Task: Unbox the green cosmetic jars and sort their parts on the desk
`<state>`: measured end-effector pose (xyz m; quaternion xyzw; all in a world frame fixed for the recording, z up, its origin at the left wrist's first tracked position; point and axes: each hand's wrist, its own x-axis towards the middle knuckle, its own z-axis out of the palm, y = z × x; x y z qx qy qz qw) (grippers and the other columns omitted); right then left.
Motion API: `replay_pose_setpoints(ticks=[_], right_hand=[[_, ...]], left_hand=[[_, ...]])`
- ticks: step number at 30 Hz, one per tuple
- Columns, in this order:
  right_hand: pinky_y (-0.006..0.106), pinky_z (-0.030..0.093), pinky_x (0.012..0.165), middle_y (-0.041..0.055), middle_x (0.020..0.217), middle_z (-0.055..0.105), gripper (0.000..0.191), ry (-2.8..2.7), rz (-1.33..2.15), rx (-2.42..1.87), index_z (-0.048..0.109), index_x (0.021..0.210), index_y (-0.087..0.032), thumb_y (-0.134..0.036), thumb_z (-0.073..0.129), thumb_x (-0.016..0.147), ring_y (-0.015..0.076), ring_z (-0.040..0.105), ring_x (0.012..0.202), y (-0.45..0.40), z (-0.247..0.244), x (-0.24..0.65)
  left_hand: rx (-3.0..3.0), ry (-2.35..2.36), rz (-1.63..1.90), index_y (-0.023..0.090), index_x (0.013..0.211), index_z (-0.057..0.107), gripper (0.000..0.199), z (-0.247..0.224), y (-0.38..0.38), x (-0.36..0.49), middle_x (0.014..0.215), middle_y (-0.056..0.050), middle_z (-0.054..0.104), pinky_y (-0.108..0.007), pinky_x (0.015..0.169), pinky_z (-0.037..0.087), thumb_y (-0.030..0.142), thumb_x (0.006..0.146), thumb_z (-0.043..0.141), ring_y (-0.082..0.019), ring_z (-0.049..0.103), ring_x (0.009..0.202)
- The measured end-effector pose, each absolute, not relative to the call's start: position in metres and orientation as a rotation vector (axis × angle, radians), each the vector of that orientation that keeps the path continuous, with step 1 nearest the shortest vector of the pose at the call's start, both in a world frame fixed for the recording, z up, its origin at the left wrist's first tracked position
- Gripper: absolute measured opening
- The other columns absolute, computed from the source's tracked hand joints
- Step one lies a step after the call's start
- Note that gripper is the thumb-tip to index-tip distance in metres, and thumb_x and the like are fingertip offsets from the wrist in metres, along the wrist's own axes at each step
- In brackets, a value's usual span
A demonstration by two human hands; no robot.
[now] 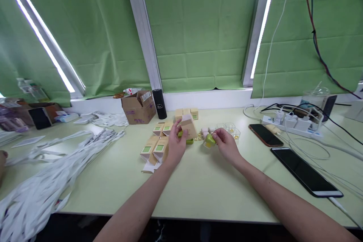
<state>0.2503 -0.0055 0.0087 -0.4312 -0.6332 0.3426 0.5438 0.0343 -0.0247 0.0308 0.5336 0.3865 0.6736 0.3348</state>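
My left hand (177, 144) is closed on a small tan cardboard box (188, 127) with a whitish flap, tilted above the table. Between the fingers of my right hand (226, 144) is a small clear container with a green part (210, 140), just right of the box. Something green (190, 141) shows below the left hand's box, mostly hidden. Several like boxes with green labels (160, 148) lie beside my left hand, and more boxes (186, 113) stand behind it. Near my right hand are clear round containers (229, 127) and small gold-coloured pieces (199, 136).
White strips (56, 174) heap over the table's left side. A brown carton (138, 107) and a black cylinder (159, 104) stand at the back. On the right lie two phones, one black and white (306, 172), and a power strip (292, 126) with cables.
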Motion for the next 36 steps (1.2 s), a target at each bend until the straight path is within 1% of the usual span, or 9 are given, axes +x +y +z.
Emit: replay_pose_setpoints(ticks=[3, 8, 12, 15, 18, 21, 24, 32, 36], right_hand=[[0.032, 0.041, 0.065, -0.0004, 0.074, 0.062, 0.026, -1.676, 0.723, -1.109, 0.056, 0.086, -0.025, -0.048, 0.051, 0.096, 0.0198, 0.056, 0.069, -0.010, 0.010, 0.249], [0.031, 0.035, 0.064, 0.0005, 0.076, 0.065, 0.020, -1.880, 0.609, -1.207, 0.053, 0.089, -0.026, -0.040, 0.043, 0.099, 0.0214, 0.056, 0.070, -0.017, 0.014, 0.249], [0.031, 0.036, 0.066, 0.0016, 0.082, 0.068, 0.018, -1.988, 0.542, -1.216, 0.054, 0.092, -0.026, -0.036, 0.041, 0.099, 0.0218, 0.057, 0.072, -0.017, 0.014, 0.250], [0.032, 0.038, 0.068, 0.0025, 0.083, 0.069, 0.020, -2.036, 0.507, -1.210, 0.056, 0.094, -0.026, -0.035, 0.040, 0.100, 0.0224, 0.059, 0.074, -0.017, 0.013, 0.249], [0.035, 0.043, 0.073, 0.0038, 0.091, 0.073, 0.020, -2.024, 0.512, -1.206, 0.060, 0.100, -0.025, -0.036, 0.043, 0.100, 0.0238, 0.063, 0.081, -0.018, 0.014, 0.249], [0.042, 0.047, 0.088, 0.0064, 0.106, 0.074, 0.021, -1.949, 0.491, -1.133, 0.063, 0.105, -0.025, -0.038, 0.048, 0.099, 0.0271, 0.065, 0.100, -0.022, 0.018, 0.248], [0.048, 0.046, 0.100, 0.0083, 0.115, 0.073, 0.023, -1.858, 0.465, -1.021, 0.067, 0.108, -0.026, -0.042, 0.052, 0.099, 0.0294, 0.061, 0.115, -0.027, 0.024, 0.246], [0.052, 0.044, 0.106, 0.0078, 0.118, 0.072, 0.035, -1.813, 0.558, -0.949, 0.071, 0.113, -0.029, -0.057, 0.057, 0.097, 0.0314, 0.054, 0.122, -0.035, 0.029, 0.236], [0.052, 0.042, 0.108, 0.0076, 0.119, 0.072, 0.040, -1.787, 0.640, -0.943, 0.072, 0.112, -0.029, -0.062, 0.057, 0.095, 0.0320, 0.054, 0.123, -0.034, 0.028, 0.235]], left_hand=[[1.111, 0.840, 1.722, 0.025, 0.141, 0.051, 0.063, 0.030, -0.020, 0.032, 0.124, -0.011, 0.073, -0.043, 0.101, 0.059, 0.046, 0.088, 0.078, -0.027, 0.068, 0.119], [0.905, 0.623, 1.604, 0.024, 0.121, 0.062, 0.036, 0.028, -0.018, 0.028, 0.132, -0.009, 0.070, -0.044, 0.088, 0.065, 0.042, 0.092, 0.075, -0.027, 0.071, 0.114], [0.807, 0.581, 1.541, 0.021, 0.120, 0.061, 0.027, 0.030, -0.020, 0.026, 0.125, -0.014, 0.074, -0.043, 0.084, 0.063, 0.032, 0.097, 0.068, -0.027, 0.074, 0.105], [0.773, 0.582, 1.528, 0.016, 0.123, 0.061, 0.027, 0.033, -0.020, 0.027, 0.121, -0.018, 0.075, -0.040, 0.083, 0.061, 0.020, 0.097, 0.062, -0.027, 0.076, 0.101], [0.758, 0.613, 1.520, 0.014, 0.121, 0.064, 0.026, 0.036, -0.019, 0.028, 0.118, -0.018, 0.076, -0.037, 0.081, 0.061, 0.016, 0.095, 0.061, -0.025, 0.077, 0.096], [0.774, 0.656, 1.494, 0.015, 0.120, 0.066, 0.026, 0.035, -0.021, 0.029, 0.118, -0.015, 0.076, -0.035, 0.077, 0.062, 0.018, 0.094, 0.064, -0.024, 0.077, 0.092], [0.820, 0.660, 1.473, 0.018, 0.123, 0.066, 0.031, 0.034, -0.024, 0.031, 0.121, -0.013, 0.075, -0.034, 0.078, 0.062, 0.021, 0.092, 0.069, -0.022, 0.076, 0.093], [0.924, 0.686, 1.432, 0.022, 0.127, 0.067, 0.041, 0.037, -0.037, 0.041, 0.117, -0.008, 0.076, -0.030, 0.083, 0.058, 0.036, 0.090, 0.077, -0.021, 0.073, 0.100], [1.011, 0.720, 1.409, 0.024, 0.131, 0.066, 0.050, 0.036, -0.039, 0.047, 0.119, -0.008, 0.076, -0.032, 0.089, 0.057, 0.047, 0.088, 0.078, -0.023, 0.072, 0.106]])
